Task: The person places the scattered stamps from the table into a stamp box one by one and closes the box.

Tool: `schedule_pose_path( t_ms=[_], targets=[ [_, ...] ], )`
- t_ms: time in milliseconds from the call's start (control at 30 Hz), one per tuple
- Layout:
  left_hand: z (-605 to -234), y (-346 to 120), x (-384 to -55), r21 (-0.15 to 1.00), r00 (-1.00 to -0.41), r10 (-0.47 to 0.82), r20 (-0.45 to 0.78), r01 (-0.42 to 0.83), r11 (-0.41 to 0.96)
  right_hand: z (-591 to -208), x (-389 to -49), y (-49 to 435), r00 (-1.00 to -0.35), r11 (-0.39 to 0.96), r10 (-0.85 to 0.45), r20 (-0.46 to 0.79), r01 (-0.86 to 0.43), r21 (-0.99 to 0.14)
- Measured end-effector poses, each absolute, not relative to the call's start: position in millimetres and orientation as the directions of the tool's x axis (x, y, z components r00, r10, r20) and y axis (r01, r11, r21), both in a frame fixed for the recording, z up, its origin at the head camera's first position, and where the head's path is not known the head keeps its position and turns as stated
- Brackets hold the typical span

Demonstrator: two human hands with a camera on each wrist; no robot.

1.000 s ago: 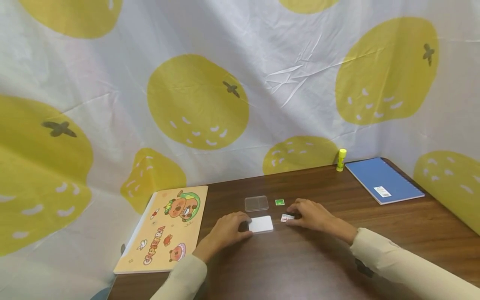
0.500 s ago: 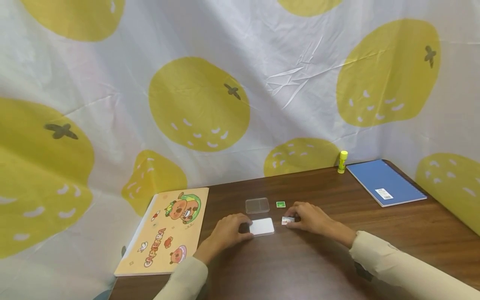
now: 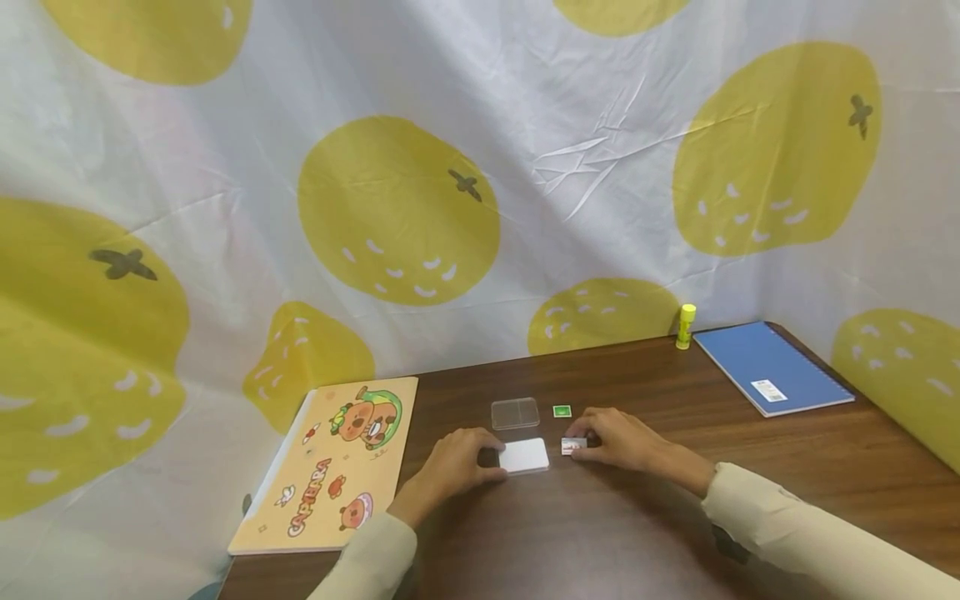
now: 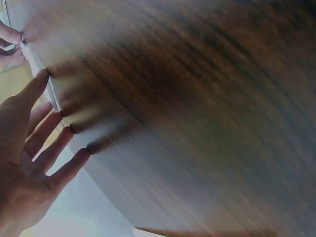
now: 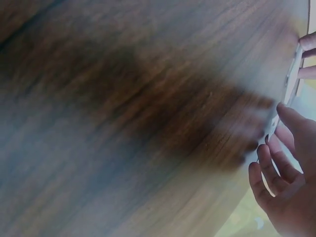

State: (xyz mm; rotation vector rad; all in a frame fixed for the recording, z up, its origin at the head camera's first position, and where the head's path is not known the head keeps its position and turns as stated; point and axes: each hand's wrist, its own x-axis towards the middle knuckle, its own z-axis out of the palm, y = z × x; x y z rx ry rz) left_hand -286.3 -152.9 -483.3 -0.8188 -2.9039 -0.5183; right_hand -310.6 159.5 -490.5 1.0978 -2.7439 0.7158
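Observation:
My left hand (image 3: 456, 462) holds the left end of a flat white rectangular block (image 3: 523, 456), which looks like a stack of blank cards in a clear tray. The thumb is at its near corner, the fingers at the far one. Just right of the block, my right hand (image 3: 621, 438) pinches a small white card with reddish print (image 3: 573, 447) between thumb and fingers, low over the table or on it. Behind the block lies a clear plastic lid (image 3: 515, 413). A small green card (image 3: 562, 411) with a pale border lies right of the lid. Both wrist views show the hands only at their edges.
On the brown wooden table (image 3: 615, 533), a capybara-print folder (image 3: 322, 467) lies at the left. A yellow glue stick (image 3: 685, 327) stands at the back right beside a blue spiral notebook (image 3: 772, 367). A fruit-patterned curtain (image 3: 525, 233) hangs behind the table.
The small printed card in my right hand has turned a little straighter and come slightly nearer to me. My left hand stays at the white block. The head view has shifted slightly.

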Motion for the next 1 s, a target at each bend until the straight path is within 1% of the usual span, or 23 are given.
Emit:
schedule_pose_path(
  t_ms=[167,467,667,1000],
  targets=[
    [-482.6,-152.9,-286.2,0.305,-0.857,0.49,0.159,0.514,0.802,-489.8,-310.2,156.0,-0.715,0.61,-0.642,0.277,-0.695,-0.381],
    [-484.2,-154.9,-288.0,0.295,-0.841,0.51,0.179,0.54,0.788,-485.9,-312.0,147.3,-0.682,0.579,-0.663,0.309,-0.729,-0.366],
    [-482.9,-154.1,-287.6,0.309,-0.851,0.501,0.157,0.524,0.794,-483.1,-312.3,140.2,-0.679,0.577,-0.671,0.299,-0.731,-0.365],
    [-483.3,-153.9,-289.6,0.299,-0.858,0.491,0.15,0.513,0.805,-482.4,-308.8,127.7,-0.676,0.571,-0.668,0.31,-0.733,-0.369]
  ],
)
